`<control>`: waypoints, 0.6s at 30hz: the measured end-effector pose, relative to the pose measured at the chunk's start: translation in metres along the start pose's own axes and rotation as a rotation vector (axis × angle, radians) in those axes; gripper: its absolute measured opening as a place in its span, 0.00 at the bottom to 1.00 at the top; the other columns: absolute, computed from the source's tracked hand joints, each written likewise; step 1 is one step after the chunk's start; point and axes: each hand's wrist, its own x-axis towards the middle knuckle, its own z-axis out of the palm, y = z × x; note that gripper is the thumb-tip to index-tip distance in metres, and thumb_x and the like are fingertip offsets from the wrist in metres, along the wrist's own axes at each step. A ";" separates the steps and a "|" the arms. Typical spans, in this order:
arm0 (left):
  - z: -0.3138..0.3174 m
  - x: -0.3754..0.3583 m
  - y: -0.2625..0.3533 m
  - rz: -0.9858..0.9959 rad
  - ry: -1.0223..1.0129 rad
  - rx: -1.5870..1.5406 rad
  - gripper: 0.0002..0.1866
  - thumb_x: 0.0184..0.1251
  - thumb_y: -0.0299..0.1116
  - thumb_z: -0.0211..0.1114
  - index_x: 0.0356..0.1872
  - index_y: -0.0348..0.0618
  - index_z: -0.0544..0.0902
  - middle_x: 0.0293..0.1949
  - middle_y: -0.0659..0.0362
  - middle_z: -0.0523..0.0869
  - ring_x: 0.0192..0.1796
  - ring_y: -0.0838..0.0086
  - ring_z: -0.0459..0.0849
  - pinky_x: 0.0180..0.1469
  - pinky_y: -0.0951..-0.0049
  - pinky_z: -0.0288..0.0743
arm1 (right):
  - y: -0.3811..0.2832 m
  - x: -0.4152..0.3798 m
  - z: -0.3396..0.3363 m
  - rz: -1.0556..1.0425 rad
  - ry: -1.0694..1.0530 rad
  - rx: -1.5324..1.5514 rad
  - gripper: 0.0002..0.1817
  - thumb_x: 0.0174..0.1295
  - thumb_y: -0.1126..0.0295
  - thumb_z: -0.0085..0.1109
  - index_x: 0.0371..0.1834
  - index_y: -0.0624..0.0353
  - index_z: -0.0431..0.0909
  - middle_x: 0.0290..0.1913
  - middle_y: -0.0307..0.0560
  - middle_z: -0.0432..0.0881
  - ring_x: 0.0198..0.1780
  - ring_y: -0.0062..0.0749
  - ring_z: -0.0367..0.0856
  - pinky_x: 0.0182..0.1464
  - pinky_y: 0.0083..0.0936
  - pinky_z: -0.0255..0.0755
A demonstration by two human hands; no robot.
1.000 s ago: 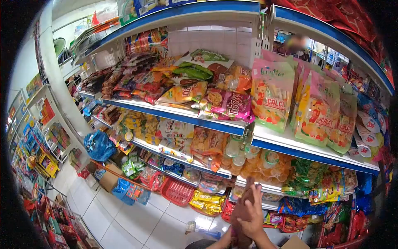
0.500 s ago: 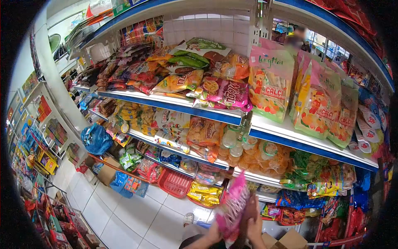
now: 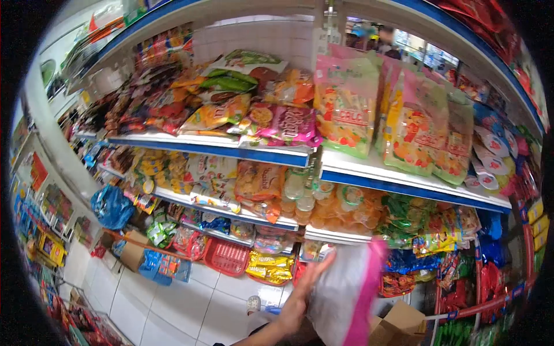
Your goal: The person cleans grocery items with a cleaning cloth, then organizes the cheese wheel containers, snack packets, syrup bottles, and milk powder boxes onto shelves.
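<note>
A pink-edged snack bag [image 3: 347, 291] with a pale, whitish side facing me is held up at the lower middle, blurred by motion. My left hand [image 3: 301, 299] is at the bag's left edge, its fingers up along the side and gripping it. I cannot see my right hand; the bag may be covering it. Beyond the bag, the lower shelf carries jars with orange contents [image 3: 346, 210]. On the shelf above stand upright pink-and-green pouches [image 3: 346, 109], and a magenta snack bag [image 3: 283, 124] lies to their left.
Blue-edged shelves [image 3: 415, 187] full of packets span the view. Below are a red basket [image 3: 227, 257], yellow packets [image 3: 270, 266] and an open cardboard box [image 3: 398, 323]. A blue plastic bag [image 3: 114, 206] hangs at left. People appear blurred beyond the shelf.
The snack bag has turned from its printed pink face to its pale side and moved slightly right and up. My right hand, visible before, is out of sight. The view has shifted right.
</note>
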 end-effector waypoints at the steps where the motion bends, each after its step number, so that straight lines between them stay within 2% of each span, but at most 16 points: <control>1: -0.004 0.005 0.000 0.004 0.046 -0.187 0.34 0.64 0.63 0.36 0.67 0.58 0.53 0.66 0.48 0.58 0.68 0.55 0.54 0.68 0.57 0.40 | -0.010 0.006 -0.008 -0.071 -0.025 -0.047 0.33 0.58 0.44 0.49 0.64 0.47 0.60 0.61 0.40 0.66 0.62 0.34 0.61 0.53 0.27 0.60; 3: 0.020 0.001 0.021 0.001 0.620 -2.042 0.33 0.65 0.60 0.38 0.64 0.49 0.61 0.64 0.50 0.63 0.67 0.60 0.59 0.68 0.55 0.43 | -0.024 0.009 -0.025 -0.197 -0.060 -0.145 0.33 0.55 0.45 0.53 0.63 0.46 0.62 0.62 0.45 0.64 0.64 0.40 0.58 0.56 0.32 0.57; 6: 0.017 0.007 0.041 -0.324 0.696 -1.719 0.31 0.67 0.57 0.39 0.58 0.41 0.67 0.58 0.50 0.70 0.62 0.64 0.67 0.64 0.59 0.54 | -0.024 -0.002 -0.023 -0.426 -0.175 -0.431 0.34 0.52 0.47 0.58 0.62 0.46 0.64 0.64 0.52 0.60 0.66 0.48 0.54 0.59 0.40 0.51; 10: 0.019 0.016 0.045 -0.277 0.579 -2.073 0.31 0.66 0.56 0.39 0.58 0.41 0.67 0.57 0.50 0.70 0.61 0.63 0.67 0.64 0.59 0.55 | -0.031 -0.031 -0.003 -0.884 -0.492 -1.140 0.34 0.48 0.50 0.64 0.60 0.45 0.67 0.66 0.61 0.56 0.68 0.58 0.48 0.64 0.50 0.43; 11: 0.020 0.017 0.048 -0.278 0.547 -2.138 0.30 0.66 0.56 0.39 0.58 0.41 0.67 0.57 0.50 0.70 0.61 0.63 0.67 0.63 0.59 0.55 | -0.038 -0.032 0.002 -0.943 -0.540 -1.247 0.35 0.47 0.51 0.66 0.59 0.45 0.67 0.66 0.63 0.55 0.69 0.61 0.46 0.65 0.52 0.41; 12: 0.020 0.016 0.054 -0.293 0.536 -2.182 0.30 0.66 0.56 0.40 0.58 0.41 0.67 0.57 0.50 0.70 0.60 0.63 0.67 0.63 0.59 0.55 | -0.046 -0.032 0.009 -0.844 -0.476 -1.386 0.37 0.46 0.51 0.67 0.61 0.48 0.65 0.66 0.61 0.55 0.69 0.56 0.48 0.66 0.48 0.44; 14: 0.020 0.017 0.062 -0.345 0.462 -2.322 0.30 0.66 0.55 0.40 0.57 0.41 0.68 0.57 0.50 0.70 0.60 0.63 0.68 0.63 0.59 0.55 | -0.076 -0.029 0.017 -1.025 -0.463 -1.535 0.29 0.52 0.49 0.57 0.56 0.48 0.71 0.67 0.62 0.53 0.67 0.59 0.52 0.65 0.51 0.46; 15: 0.020 0.018 0.063 -0.368 0.422 -2.395 0.30 0.66 0.55 0.40 0.57 0.41 0.68 0.56 0.50 0.71 0.60 0.63 0.68 0.63 0.59 0.56 | -0.087 -0.022 0.018 -0.978 -0.473 -1.433 0.33 0.47 0.48 0.58 0.58 0.48 0.70 0.67 0.66 0.51 0.68 0.67 0.46 0.65 0.55 0.40; 18: 0.024 0.014 0.069 -0.447 0.315 -2.575 0.29 0.66 0.54 0.40 0.57 0.41 0.68 0.56 0.50 0.71 0.59 0.63 0.68 0.62 0.59 0.56 | -0.100 -0.011 0.031 -1.007 -0.403 -1.301 0.30 0.50 0.50 0.56 0.56 0.50 0.70 0.66 0.67 0.53 0.67 0.66 0.49 0.65 0.52 0.43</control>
